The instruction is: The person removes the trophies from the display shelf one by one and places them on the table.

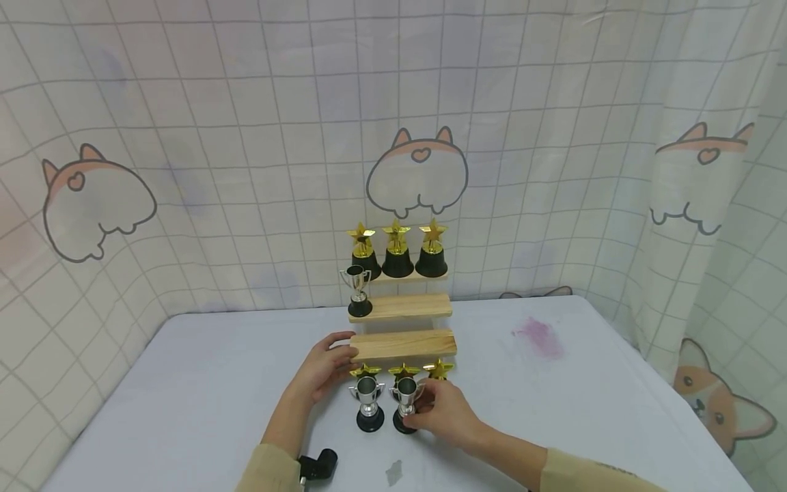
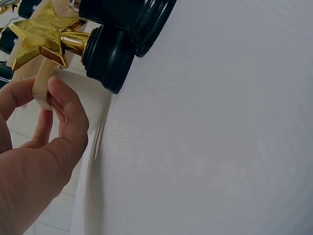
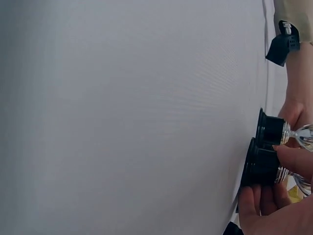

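Note:
A small silver trophy cup [image 1: 407,388] with a black base stands at the front of a stepped wooden rack. My right hand [image 1: 447,415] grips its base between thumb and fingers, as the right wrist view also shows. To its left is a second silver trophy cup [image 1: 367,391], untouched. My left hand [image 1: 326,367] pinches the left end of the lowest wooden step [image 1: 402,346]; in the left wrist view thumb and fingers lie on either side of that board end. Just behind the two cups stand three gold star trophies [image 2: 44,36], partly hidden in the head view.
Another silver trophy cup [image 1: 358,290] sits at the left end of the middle step [image 1: 408,307]. Three gold star trophies [image 1: 397,249] line the top step. A white cloth covers the table [image 1: 203,389], with a patterned curtain [image 1: 246,171] behind it.

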The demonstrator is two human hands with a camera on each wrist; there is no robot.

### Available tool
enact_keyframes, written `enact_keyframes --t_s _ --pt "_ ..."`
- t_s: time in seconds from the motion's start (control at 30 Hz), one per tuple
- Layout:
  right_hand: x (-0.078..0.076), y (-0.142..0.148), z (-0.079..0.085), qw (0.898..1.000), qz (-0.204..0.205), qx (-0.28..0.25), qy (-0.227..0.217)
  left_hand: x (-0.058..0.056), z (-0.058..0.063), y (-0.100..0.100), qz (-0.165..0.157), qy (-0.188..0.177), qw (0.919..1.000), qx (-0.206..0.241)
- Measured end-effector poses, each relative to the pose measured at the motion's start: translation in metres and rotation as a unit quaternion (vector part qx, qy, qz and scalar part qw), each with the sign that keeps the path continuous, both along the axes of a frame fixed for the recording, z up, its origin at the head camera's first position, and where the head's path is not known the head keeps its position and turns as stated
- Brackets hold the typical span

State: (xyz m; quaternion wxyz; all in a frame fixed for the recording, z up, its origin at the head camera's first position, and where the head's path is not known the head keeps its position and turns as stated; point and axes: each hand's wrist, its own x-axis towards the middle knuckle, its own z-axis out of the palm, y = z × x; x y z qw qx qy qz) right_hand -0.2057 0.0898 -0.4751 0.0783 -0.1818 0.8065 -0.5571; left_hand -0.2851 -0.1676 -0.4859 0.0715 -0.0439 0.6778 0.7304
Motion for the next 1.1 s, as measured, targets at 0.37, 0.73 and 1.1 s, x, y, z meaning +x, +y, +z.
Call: enact_keyframes --t_s 0.37,0.73,1.1 --pt "-0.0049 0.0002 -0.0018 1.0 0.002 0.023 0.016 -0.0021 -0.0009 0.0019 0.0 0.003 1.0 0.002" --pt "-0.0087 0.0008 -0.0021 0.999 0.012 0.027 0.024 -0.0005 -0.0014 0.0005 0.005 0.001 1.0 0.006" --pt "-0.0075 0.0069 0.0026 0.999 0.016 0.018 0.035 -0.0014 -0.0025 -0.0001 0.003 0.001 1.0 0.004"
